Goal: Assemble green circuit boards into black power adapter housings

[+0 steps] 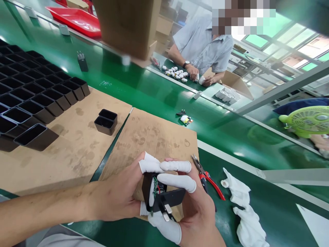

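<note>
My left hand (117,190), with white finger cots on its fingertips, is closed around a black plastic charger housing (146,188). A green circuit board (155,183) with a red wire sits partly inside the housing's open end. My right hand (199,202), also in white finger cots, is closed on the charger's black end plate (173,198), which carries metal prongs. The plate is tilted and apart from the housing along one side. Its lower fingers lie partly under the plate. Pliers (205,175) with red and black handles lie just beyond my right hand.
Many empty black housings (33,85) stand at left; two more (106,121) stand nearer on cardboard (154,133). A board assembly (185,119) lies ahead. White cloth pieces (238,188) lie at right. Across the green bench, another person's hands (192,72) handle white parts. A cardboard box (125,27) blocks the upper view.
</note>
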`<state>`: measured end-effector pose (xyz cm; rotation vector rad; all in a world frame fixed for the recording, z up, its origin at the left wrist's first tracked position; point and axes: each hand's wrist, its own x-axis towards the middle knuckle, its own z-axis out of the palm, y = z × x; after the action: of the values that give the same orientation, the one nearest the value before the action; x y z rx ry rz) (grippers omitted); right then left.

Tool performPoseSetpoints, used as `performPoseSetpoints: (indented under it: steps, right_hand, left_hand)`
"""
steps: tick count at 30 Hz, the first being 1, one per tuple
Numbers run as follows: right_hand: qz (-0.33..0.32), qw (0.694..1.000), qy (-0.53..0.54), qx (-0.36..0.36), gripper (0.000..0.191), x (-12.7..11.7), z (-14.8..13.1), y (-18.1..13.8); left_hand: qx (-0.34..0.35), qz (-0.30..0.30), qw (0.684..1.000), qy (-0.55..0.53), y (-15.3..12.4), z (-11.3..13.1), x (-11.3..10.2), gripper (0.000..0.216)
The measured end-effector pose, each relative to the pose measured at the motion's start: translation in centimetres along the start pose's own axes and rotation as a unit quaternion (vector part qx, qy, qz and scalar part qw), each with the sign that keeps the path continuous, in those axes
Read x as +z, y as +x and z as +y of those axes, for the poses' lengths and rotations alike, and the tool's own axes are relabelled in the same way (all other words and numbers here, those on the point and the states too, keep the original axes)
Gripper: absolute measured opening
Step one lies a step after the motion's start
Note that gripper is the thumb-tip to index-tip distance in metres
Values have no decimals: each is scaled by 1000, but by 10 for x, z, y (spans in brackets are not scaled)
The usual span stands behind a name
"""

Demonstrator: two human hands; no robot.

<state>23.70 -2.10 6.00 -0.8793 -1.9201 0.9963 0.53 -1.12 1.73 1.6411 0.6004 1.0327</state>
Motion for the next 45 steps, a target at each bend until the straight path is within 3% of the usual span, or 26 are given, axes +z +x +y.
performPoseSetpoints:
  steps: [5, 10, 14, 21, 35, 45]
  right_hand:
    - [2, 999, -31, -45, 66, -2, 3, 0]
    - [1, 998, -28, -62, 71, -3, 8, 1]
    - [29, 998, 5, -58, 71, -1, 4, 1]
    - [104, 992, 60, -38, 45, -3, -7, 4]
    - [56, 995, 67, 49, 69, -3, -12, 1]
    - [30, 999, 26, -9, 68, -6, -2, 1]
  left_hand:
    - [26, 6, 999, 22, 3, 0, -2, 54]
    - [-3, 15, 999, 47, 5, 4, -4, 44]
    - [18, 20, 998, 49, 6, 5, -5, 36]
    - [-6, 43, 996, 75, 5, -1, -4, 49]
    - [-16, 17, 998, 59, 2, 0, -4, 50]
    - [-20, 22, 998, 58, 6, 4, -4, 36]
